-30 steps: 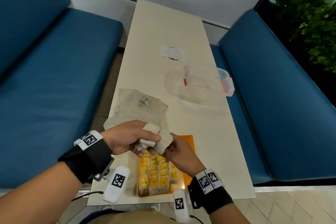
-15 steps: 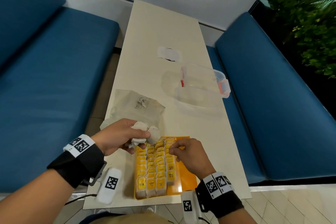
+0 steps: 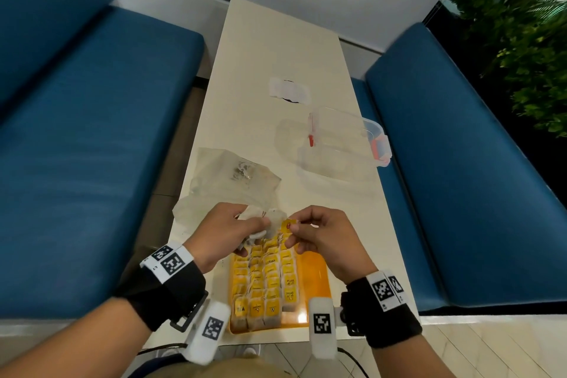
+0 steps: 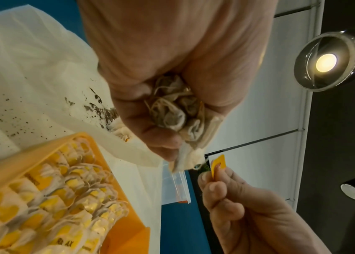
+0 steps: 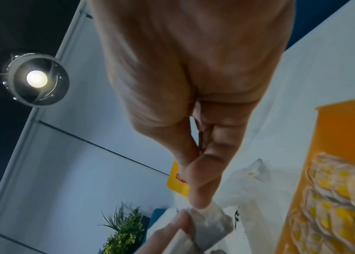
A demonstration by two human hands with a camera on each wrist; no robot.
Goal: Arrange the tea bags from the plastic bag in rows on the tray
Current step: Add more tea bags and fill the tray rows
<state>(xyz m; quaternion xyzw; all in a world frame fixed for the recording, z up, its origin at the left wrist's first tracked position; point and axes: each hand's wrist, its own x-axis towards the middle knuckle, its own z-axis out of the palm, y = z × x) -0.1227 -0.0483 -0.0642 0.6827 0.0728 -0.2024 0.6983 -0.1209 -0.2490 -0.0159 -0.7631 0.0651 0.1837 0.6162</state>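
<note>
The left hand [image 3: 225,232] is closed around a bunch of loose tea bags [image 4: 173,111], its fingers curled tight so the crumpled white bags bulge out between them. The right hand [image 3: 320,235] pinches a small yellow paper tag [image 5: 177,180] between thumb and forefinger; in the left wrist view the tag sits just beside the corner of a bag that sticks out of the left fist. Both hands hover over the far end of the orange tray [image 3: 316,273], which lies at the near edge of the white table [image 3: 276,49]. Rows of tea bags with yellow tags [image 3: 264,276] fill the left part of the tray, while its right side shows bare orange. The crumpled plastic bag [image 3: 233,175] lies on the table just beyond the left hand, dark tea specks scattered inside it. Farther off to the right stands a clear plastic container [image 3: 340,144] with red clips, and beyond it a small white piece of paper [image 3: 288,90]
</note>
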